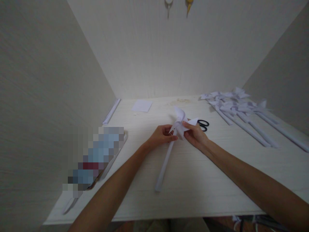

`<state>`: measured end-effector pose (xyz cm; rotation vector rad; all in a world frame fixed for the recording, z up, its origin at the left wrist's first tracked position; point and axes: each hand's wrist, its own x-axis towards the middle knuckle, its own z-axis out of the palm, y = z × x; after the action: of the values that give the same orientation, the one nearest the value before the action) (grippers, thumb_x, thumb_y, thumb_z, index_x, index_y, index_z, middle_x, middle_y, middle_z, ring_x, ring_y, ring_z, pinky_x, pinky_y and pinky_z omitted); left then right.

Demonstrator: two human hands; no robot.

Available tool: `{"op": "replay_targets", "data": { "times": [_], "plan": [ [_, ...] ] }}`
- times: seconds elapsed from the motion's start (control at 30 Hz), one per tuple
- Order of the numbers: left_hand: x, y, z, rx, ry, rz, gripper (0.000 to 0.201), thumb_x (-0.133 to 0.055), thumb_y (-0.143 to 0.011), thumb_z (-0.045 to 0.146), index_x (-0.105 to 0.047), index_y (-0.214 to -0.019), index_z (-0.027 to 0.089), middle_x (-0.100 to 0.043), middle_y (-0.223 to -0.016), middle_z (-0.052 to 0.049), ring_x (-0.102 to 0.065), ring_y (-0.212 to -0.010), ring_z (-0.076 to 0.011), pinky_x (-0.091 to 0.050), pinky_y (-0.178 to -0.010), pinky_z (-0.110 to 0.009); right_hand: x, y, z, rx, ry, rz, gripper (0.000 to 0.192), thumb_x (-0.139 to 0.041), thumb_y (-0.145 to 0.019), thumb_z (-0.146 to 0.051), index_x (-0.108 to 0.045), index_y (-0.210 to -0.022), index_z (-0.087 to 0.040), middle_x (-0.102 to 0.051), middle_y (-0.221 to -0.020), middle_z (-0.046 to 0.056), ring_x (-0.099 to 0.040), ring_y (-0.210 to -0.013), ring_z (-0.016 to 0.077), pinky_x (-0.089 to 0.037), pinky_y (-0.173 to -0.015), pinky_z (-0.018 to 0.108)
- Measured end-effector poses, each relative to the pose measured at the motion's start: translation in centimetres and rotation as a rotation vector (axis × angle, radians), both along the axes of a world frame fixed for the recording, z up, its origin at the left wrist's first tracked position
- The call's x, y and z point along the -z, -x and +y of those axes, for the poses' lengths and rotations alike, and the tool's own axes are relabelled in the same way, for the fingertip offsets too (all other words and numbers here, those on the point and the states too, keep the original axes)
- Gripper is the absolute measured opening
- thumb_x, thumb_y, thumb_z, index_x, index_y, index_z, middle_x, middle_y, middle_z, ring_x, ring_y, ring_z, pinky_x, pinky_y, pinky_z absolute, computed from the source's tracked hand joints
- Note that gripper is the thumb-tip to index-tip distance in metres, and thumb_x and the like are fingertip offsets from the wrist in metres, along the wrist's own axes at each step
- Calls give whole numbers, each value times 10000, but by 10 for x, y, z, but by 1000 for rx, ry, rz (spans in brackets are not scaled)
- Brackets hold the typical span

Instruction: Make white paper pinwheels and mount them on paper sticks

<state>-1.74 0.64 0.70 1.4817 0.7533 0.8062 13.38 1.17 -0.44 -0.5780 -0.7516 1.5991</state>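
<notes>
A white paper pinwheel point(180, 120) with a long rolled paper stick point(165, 164) lies near the middle of the pale table point(193, 193). My left hand point(161, 135) pinches the top of the stick just under the folded head. My right hand point(195, 134) grips the head's right side, thumb on a paper blade. The stick's lower end rests on the table, pointing toward me.
Black scissors point(203, 124) lie just behind my right hand. Several finished paper pinwheels point(243, 112) are laid at the back right. A square paper sheet point(142, 105) lies at the back, a rolled paper strip point(111, 111) along the left wall, and a blurred flat object point(96, 158) at left.
</notes>
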Motion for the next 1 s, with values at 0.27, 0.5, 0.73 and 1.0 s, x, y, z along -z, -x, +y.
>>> {"op": "replay_targets", "data": {
  "times": [0.27,0.5,0.73,1.0],
  "plan": [
    [2,0,1,-6,15,-39,277,-655,-556,222,-578,-804,125,-487,-570,52,-410,-450,-36,-311,-436,-163,2,0,2,-25,-74,-75,163,-650,-603,-233,-568,-739,-196,-612,-711,-10,-572,-692,141,-465,-627,246],
    [3,3,3,-135,31,-78,197,-672,-537,227,-564,-668,127,-472,-539,58,-413,-445,-38,-316,-430,-167,-2,0,-1,-99,-115,-105,327,-628,-582,-451,-547,-800,-221,-614,-887,27,-536,-897,202,-453,-718,323],
    [7,6,11,-375,111,-330,262,-652,-559,253,-546,-772,143,-555,-647,14,-502,-538,-71,-352,-447,-172,-2,-1,-7,-312,-34,-107,289,-626,-634,-323,-511,-887,-245,-551,-1053,38,-513,-959,173,-386,-830,346],
    [3,7,13,-618,50,-384,239,-635,-569,277,-533,-747,154,-570,-669,14,-518,-578,-84,-373,-450,-171,1,12,-22,-351,-156,-455,433,-637,-621,-189,-426,-998,-221,-631,-809,19,-584,-789,144,-418,-734,309]
  ]
}}
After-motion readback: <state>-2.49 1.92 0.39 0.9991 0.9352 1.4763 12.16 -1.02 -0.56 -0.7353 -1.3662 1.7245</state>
